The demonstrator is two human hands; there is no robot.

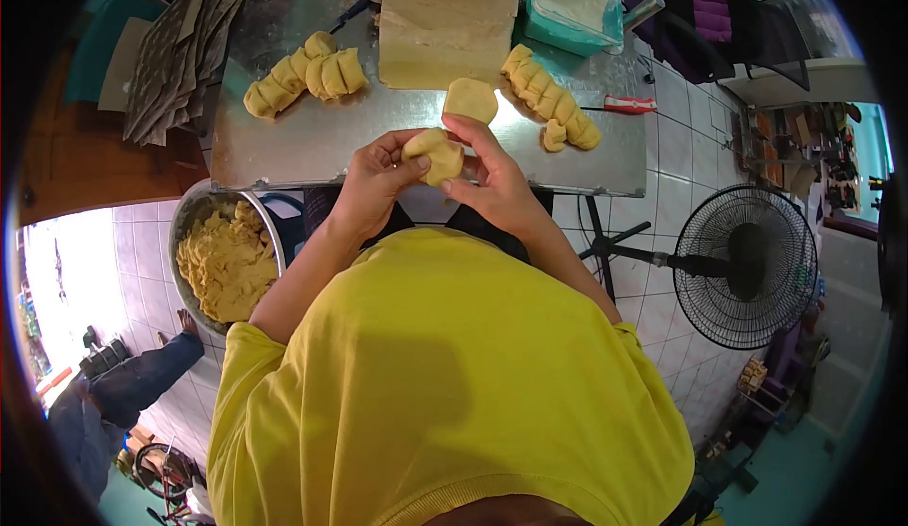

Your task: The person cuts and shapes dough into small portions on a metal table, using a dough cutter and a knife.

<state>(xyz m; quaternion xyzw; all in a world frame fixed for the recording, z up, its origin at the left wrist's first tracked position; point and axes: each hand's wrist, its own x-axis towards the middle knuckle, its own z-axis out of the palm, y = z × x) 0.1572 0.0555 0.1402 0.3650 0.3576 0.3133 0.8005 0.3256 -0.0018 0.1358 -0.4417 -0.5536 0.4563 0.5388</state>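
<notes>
Between my two hands, above the near edge of the metal table (312, 152), is a small piece of yellow dough (443, 159). My left hand (376, 178) pinches it from the left with thumb and fingers. From the right, my right hand (492, 178) curls its thumb and fingers around it. Just beyond my fingers lies a flattened round of dough (472, 101). Cut dough pieces (307, 77) sit in rows at the left. Another cut dough roll (550, 98) lies at the right, beside a knife with a red handle (630, 105).
A teal tub (572, 10) of white powder and brown paper sheet (445, 34) are at the table's back. A big bowl of dough (227, 261) stands at lower left. A black fan (745, 266) is on the right; another person's leg (142, 379) shows at left.
</notes>
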